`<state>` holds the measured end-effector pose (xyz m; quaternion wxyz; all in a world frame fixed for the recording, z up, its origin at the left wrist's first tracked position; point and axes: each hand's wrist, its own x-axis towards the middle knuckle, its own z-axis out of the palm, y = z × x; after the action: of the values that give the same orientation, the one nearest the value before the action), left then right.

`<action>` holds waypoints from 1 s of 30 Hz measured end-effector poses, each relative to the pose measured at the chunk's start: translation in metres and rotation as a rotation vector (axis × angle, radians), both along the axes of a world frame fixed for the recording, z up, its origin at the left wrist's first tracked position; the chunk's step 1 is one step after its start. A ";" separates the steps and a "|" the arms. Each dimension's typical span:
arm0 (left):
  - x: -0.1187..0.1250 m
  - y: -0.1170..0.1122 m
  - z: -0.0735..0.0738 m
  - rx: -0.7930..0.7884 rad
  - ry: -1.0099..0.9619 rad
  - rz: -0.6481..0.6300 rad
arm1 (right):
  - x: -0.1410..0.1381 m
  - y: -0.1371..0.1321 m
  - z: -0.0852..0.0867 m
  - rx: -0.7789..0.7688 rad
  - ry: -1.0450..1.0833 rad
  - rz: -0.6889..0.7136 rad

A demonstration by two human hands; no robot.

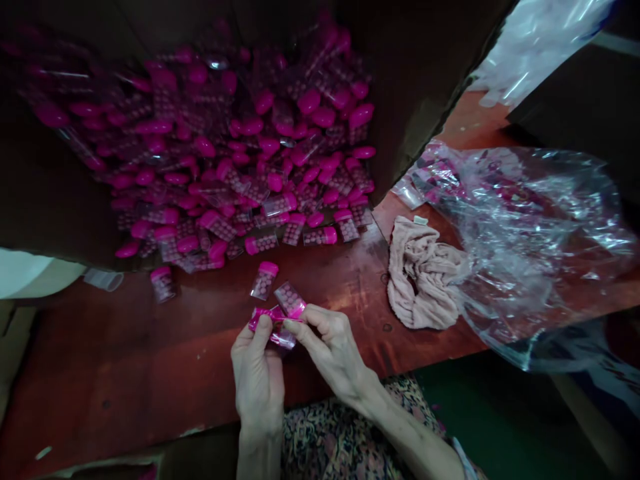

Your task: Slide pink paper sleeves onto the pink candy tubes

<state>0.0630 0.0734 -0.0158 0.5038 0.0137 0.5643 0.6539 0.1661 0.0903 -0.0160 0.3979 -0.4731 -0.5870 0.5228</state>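
Close to the table's front edge, my left hand (260,380) is closed, thumb and fingers pinching a shiny pink plastic wrapper (273,313). My right hand (333,343) pinches the wrapper's other side, its fingertips close together. Just beyond the right fingers is a small clear jar of pale pink balls (289,298), its pink end against or beside the index finger; whether that hand grips it I cannot tell. Another pink-capped jar (264,280) stands tilted a little farther back. Part of the wrapper is hidden behind the fingers.
A large cardboard box (410,127) lies open toward me, with a heap of pink-capped jars (240,160) spilling to its edge. One jar (163,285) sits apart at left, near a clear empty container (103,279). Rightward are a crumpled cloth (425,280) and a clear plastic bag (530,267).
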 end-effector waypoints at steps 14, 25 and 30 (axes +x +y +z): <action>-0.016 -0.004 -0.007 0.073 0.390 -0.047 | 0.003 0.005 -0.007 0.169 -0.049 -0.045; -0.006 -0.006 -0.005 0.151 0.473 0.100 | 0.000 -0.003 0.004 0.098 -0.070 -0.029; -0.009 -0.005 -0.004 0.060 0.126 -0.142 | 0.000 0.003 0.003 0.118 -0.050 -0.001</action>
<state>0.0539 0.0681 -0.0197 0.5117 0.1098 0.5725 0.6312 0.1658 0.0930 -0.0132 0.4105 -0.4619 -0.6265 0.4750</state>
